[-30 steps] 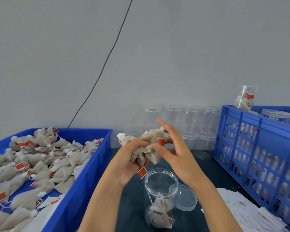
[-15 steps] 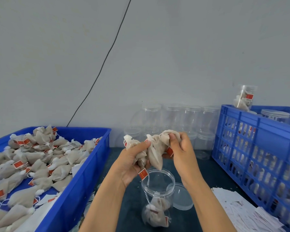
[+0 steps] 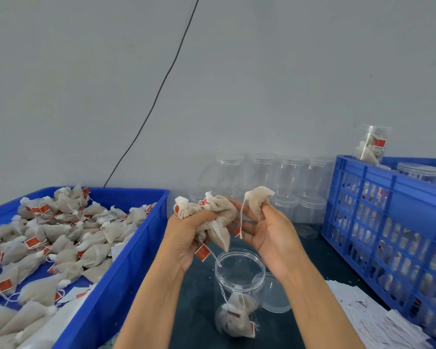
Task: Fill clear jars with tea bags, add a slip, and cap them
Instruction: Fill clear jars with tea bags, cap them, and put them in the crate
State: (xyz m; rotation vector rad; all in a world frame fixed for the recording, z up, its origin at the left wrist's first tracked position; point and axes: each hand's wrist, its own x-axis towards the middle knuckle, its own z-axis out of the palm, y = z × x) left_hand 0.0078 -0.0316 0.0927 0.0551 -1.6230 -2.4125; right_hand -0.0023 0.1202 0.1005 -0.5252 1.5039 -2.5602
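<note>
Left hand (image 3: 186, 238) grip clutches a bunch of tea bags (image 3: 212, 217) at frame centre, above the open jar (image 3: 239, 280) on the bench. Right hand (image 3: 272, 235) pinches one tea bag (image 3: 258, 200). Lid (image 3: 275, 295) right of jar; slips (image 3: 378, 321) lower right.

Open jar (image 3: 239, 280): mouth uncovered, tea bags only at its bottom; approach from above partly blocked by the left hand (image 3: 186, 238) gripping a bunch of tea bags (image 3: 212, 220) and the right hand (image 3: 269, 235) pinching one. Left of jar: blue bin (image 3: 126, 268) wall. Right, touching: loose lid (image 3: 275, 295); farther right, paper slips (image 3: 378, 321) and blue crate (image 3: 388, 222). Behind: empty jars (image 3: 287, 180) along the wall.
</note>
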